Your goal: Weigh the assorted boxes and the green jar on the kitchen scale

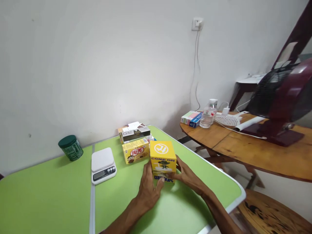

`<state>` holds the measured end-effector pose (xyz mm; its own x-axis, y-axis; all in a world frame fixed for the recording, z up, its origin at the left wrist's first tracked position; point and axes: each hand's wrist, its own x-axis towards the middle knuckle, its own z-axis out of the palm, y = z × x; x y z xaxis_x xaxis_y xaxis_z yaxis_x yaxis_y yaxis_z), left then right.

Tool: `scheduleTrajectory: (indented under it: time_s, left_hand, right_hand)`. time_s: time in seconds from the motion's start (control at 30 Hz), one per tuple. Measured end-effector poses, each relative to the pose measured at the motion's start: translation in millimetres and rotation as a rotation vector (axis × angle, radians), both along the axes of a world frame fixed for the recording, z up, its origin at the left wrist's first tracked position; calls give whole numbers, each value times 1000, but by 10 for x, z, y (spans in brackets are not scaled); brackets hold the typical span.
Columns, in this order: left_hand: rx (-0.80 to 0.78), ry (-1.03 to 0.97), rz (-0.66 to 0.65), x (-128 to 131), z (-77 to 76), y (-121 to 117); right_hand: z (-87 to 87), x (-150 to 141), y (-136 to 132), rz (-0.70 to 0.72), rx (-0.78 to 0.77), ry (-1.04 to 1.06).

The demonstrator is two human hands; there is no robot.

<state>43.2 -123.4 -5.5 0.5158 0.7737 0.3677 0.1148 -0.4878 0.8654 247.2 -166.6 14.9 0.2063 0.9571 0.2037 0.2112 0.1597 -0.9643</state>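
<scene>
A yellow cube-shaped box (165,155) printed "COME ON" stands near the right side of the green table. Below it shows a yellow printed section (156,177); whether this is a second box or the lower part of the same one, I cannot tell. My left hand (148,190) grips the left side, its thumb across the lower front. On the right side, my right hand (187,174) is closed around the box, with its thumb at the front. Just behind to the left sits a yellow snack box (136,151) with red lettering.
A white kitchen scale (103,165) and a tilted green canister (71,148) are on the green folding table (48,195), left of me. Several boxes (135,134) lie at the back. A wooden table (207,138) at right holds a plastic bottle (208,114) and a fan (282,94).
</scene>
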Motion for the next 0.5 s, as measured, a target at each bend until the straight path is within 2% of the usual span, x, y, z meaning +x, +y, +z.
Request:
scheduleTrajectory:
  time_s: [0.17,0.27,0.4,0.47,0.5]
  left_hand:
    - [-10,9,-58,163,11,24]
    - [-49,44,-98,167,-5,42]
    - [-71,85,-152,-67,-25,50]
    - [-47,33,-124,-322,-13,80]
    - [-27,-7,-70,-487,0,113]
  right_hand:
    - [0,251,48,15,-84,50]
    - [-53,256,64,-39,-124,12]
    - [-260,25,-116,-290,-124,-255]
    - [-421,-131,-284,-489,-80,-439]
    - [-497,-206,-366,-602,-69,-526]
